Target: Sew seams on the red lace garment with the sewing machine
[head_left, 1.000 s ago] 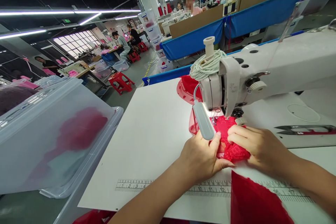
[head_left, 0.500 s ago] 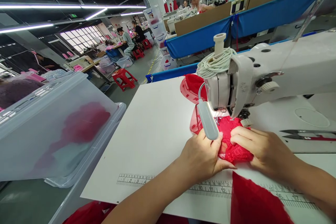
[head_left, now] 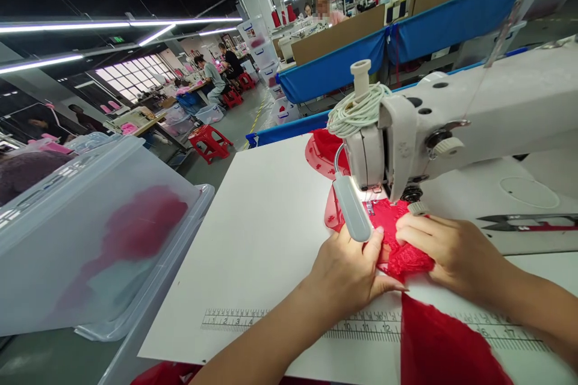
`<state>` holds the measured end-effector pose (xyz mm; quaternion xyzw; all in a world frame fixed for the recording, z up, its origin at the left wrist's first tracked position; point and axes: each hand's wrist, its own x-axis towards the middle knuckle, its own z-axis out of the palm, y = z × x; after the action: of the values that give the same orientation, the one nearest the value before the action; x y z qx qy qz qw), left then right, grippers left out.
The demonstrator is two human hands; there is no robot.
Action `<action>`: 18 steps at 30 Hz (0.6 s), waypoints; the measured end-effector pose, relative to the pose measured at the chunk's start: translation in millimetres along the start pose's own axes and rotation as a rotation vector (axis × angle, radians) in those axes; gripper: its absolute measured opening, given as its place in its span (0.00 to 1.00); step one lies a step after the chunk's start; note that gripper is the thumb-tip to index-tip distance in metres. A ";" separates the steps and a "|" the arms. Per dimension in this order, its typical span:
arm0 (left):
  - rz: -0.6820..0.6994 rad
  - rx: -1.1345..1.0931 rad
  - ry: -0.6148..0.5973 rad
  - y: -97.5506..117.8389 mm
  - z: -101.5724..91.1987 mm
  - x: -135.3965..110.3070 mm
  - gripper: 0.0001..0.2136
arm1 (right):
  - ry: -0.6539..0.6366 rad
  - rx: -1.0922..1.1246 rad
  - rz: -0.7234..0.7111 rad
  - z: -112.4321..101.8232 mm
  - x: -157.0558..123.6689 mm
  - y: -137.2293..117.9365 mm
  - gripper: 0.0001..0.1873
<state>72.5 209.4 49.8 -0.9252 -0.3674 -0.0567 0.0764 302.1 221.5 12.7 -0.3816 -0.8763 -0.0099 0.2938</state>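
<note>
Head view: on the bench (head_left: 253, 222), red fabric (head_left: 409, 258) is clutched by the right hand (head_left: 451, 249) and touched by the left hand (head_left: 345, 264), whose grip cannot be judged; its far part is overhung by the sewing machine (head_left: 510, 105).

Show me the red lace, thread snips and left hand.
Red lace (head_left: 410, 258): head view, bunched part.
Thread snips (head_left: 527, 222): head view, dark metal part.
Left hand (head_left: 345, 266): head view, back of the hand.
</note>
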 end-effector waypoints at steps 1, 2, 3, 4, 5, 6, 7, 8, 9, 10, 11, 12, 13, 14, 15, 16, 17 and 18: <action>0.004 0.001 0.010 -0.4 0.6 -0.2 0.41 | 0.000 -0.014 -0.002 -1.8 1.3 -0.1 0.16; 0.006 0.001 0.023 -0.9 1.3 -0.4 0.41 | -0.005 -0.023 -0.007 -3.8 2.6 -0.1 0.17; 0.007 0.001 0.040 -1.5 2.0 -0.5 0.41 | -0.014 -0.031 -0.015 -5.6 3.9 0.0 0.18; 0.009 0.000 0.056 -2.1 2.6 -0.7 0.41 | -0.024 -0.037 -0.024 -7.3 5.0 0.1 0.19; 0.011 -0.002 0.068 -2.7 3.2 -0.8 0.41 | -0.033 -0.043 -0.030 -8.5 6.0 0.2 0.20; 0.014 -0.004 0.076 -3.2 3.7 -0.9 0.41 | -0.036 -0.048 -0.031 -9.4 6.8 0.3 0.20; 0.017 -0.006 0.081 -3.6 4.2 -0.9 0.41 | -0.035 -0.054 -0.031 -9.9 7.4 0.3 0.20; 0.020 -0.006 0.080 -4.1 4.6 -1.0 0.41 | -0.031 -0.059 -0.032 -10.2 7.8 0.2 0.20; 0.021 -0.005 0.078 -4.5 5.1 -1.0 0.41 | -0.027 -0.064 -0.033 -10.2 8.1 0.0 0.20; 0.019 -0.004 0.076 -5.0 5.4 -1.2 0.41 | -0.021 -0.068 -0.037 -10.2 8.3 -0.2 0.20; 0.019 -0.006 0.078 -5.5 5.6 -1.3 0.41 | -0.018 -0.073 -0.043 -10.3 8.4 -0.3 0.21; 0.021 -0.012 0.081 -6.1 5.7 -1.6 0.41 | -0.019 -0.078 -0.049 -10.4 8.5 -0.3 0.22; 0.026 -0.021 0.085 -6.7 5.6 -1.8 0.42 | -0.024 -0.083 -0.052 -10.7 8.6 -0.3 0.23; 0.031 -0.033 0.090 -7.2 5.4 -2.0 0.42 | -0.031 -0.086 -0.053 -11.1 8.6 -0.3 0.24; 0.033 -0.045 0.094 -7.6 5.1 -2.2 0.43 | -0.037 -0.087 -0.051 -11.4 8.6 -0.2 0.24; 0.035 -0.055 0.095 -7.8 4.7 -2.4 0.43 | -0.044 -0.084 -0.046 -11.6 8.6 -0.2 0.24; 0.034 -0.062 0.096 -7.8 4.3 -2.5 0.44 | -0.049 -0.079 -0.037 -11.6 8.6 -0.3 0.24; 0.031 -0.066 0.096 -7.6 4.0 -2.6 0.44 | -0.049 -0.071 -0.025 -11.4 8.5 -0.4 0.24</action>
<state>65.6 213.8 46.2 -0.9290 -0.3468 -0.1120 0.0642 303.0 224.1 26.8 -0.3809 -0.8871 -0.0353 0.2581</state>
